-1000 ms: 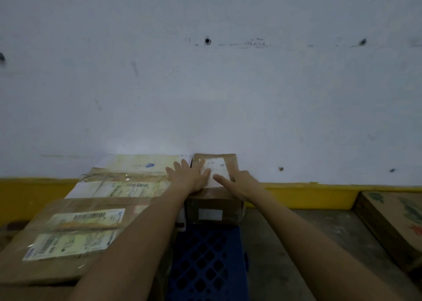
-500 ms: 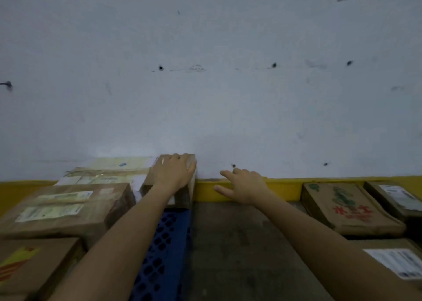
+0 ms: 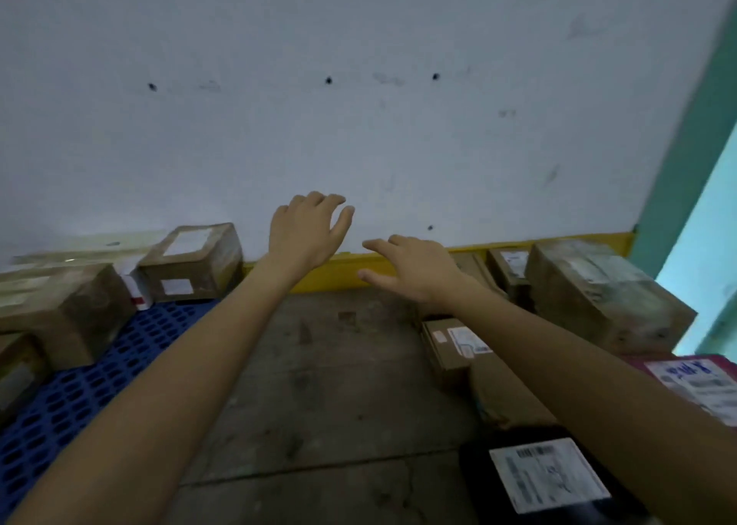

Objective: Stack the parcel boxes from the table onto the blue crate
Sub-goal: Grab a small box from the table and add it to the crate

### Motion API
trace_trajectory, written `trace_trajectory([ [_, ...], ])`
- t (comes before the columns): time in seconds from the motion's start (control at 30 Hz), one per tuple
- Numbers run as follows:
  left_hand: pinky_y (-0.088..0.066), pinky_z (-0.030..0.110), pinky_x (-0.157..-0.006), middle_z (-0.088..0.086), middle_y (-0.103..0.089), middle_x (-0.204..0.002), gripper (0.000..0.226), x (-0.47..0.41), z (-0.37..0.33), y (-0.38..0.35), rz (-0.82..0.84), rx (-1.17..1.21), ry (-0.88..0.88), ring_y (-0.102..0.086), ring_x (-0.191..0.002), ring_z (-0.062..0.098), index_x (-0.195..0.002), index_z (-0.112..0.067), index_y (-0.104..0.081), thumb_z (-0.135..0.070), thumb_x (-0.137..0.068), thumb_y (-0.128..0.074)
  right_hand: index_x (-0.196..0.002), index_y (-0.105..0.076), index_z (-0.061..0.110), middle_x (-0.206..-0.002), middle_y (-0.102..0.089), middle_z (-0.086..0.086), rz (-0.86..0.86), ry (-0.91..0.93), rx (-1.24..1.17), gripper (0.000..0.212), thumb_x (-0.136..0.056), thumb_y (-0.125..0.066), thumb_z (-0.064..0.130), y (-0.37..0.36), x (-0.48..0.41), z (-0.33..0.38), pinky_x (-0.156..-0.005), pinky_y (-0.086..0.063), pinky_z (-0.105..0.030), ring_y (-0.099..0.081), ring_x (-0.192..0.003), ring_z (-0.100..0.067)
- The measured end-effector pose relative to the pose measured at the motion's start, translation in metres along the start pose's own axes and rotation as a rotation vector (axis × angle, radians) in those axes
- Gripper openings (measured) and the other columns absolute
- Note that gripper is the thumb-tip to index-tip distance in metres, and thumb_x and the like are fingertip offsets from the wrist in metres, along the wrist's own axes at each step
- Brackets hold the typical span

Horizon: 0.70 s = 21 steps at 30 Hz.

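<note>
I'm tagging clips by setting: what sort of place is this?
Probably a parcel depot or stockroom: taped cardboard parcel boxes with shipping labels line a bare white wall, some sit on a blue crate, and a black-wrapped parcel carries a barcode label.

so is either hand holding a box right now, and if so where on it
Nothing is held. The left hand and right hand are both open, fingers spread, gripping nothing. The nearest parcel box sits free on the blue crate.
</note>
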<state>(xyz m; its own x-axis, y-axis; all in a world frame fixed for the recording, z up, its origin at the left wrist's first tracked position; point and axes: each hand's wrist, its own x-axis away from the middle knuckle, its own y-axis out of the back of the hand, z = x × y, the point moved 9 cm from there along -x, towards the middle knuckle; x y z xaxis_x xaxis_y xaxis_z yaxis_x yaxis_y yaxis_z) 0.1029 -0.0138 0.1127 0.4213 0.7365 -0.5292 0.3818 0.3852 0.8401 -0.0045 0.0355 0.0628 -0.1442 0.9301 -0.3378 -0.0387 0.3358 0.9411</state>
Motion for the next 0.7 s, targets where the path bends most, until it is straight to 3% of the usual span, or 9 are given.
trace_trajectory([
  [0.17, -0.041, 0.039, -0.092, 0.007, -0.053, -0.135, 0.044, 0.011, -0.072, 0.009, -0.069, 0.133, -0.080, -0.050, -0.121, 0.027, -0.134, -0.022, -0.049, -0.042, -0.099, -0.031, -0.142, -0.036, 0.028, -0.122, -0.058, -0.003, -0.127, -0.111, -0.095, 0.057, -0.093, -0.037, 0.057, 0.029, 0.065, -0.038, -0.075, -0.043, -0.028, -0.057, -0.107, -0.019],
  [0.3, -0.042, 0.037, -0.093, 0.007, -0.051, -0.136, 0.043, 0.017, -0.132, -0.011, -0.031, 0.233, -0.133, -0.051, -0.120, 0.026, -0.135, -0.022, -0.048, -0.042, -0.100, -0.032, -0.141, -0.039, 0.026, -0.116, -0.059, -0.002, -0.180, -0.182, -0.089, 0.056, -0.093, -0.043, 0.053, 0.040, 0.113, -0.076, -0.076, -0.047, -0.031, -0.059, -0.102, -0.019],
  [0.5, -0.041, 0.035, -0.092, 0.005, -0.050, -0.136, 0.043, 0.015, -0.221, -0.051, 0.044, 0.295, -0.170, -0.049, -0.121, 0.023, -0.135, -0.024, -0.046, -0.043, -0.099, -0.031, -0.141, -0.040, 0.025, -0.130, -0.055, -0.003, -0.243, -0.318, -0.098, 0.055, -0.092, -0.048, 0.049, 0.052, 0.171, -0.166, -0.089, -0.045, -0.035, -0.052, -0.116, -0.020],
  [0.7, -0.041, 0.038, -0.095, 0.006, -0.047, -0.139, 0.044, -0.011, -0.305, -0.100, 0.089, 0.395, -0.137, -0.045, -0.125, 0.024, -0.136, -0.024, -0.045, -0.043, -0.099, -0.033, -0.139, -0.043, 0.025, -0.133, -0.051, -0.003, -0.297, -0.448, -0.117, 0.052, -0.092, -0.050, 0.047, 0.058, 0.204, -0.276, -0.080, -0.038, -0.026, -0.052, -0.115, -0.019],
])
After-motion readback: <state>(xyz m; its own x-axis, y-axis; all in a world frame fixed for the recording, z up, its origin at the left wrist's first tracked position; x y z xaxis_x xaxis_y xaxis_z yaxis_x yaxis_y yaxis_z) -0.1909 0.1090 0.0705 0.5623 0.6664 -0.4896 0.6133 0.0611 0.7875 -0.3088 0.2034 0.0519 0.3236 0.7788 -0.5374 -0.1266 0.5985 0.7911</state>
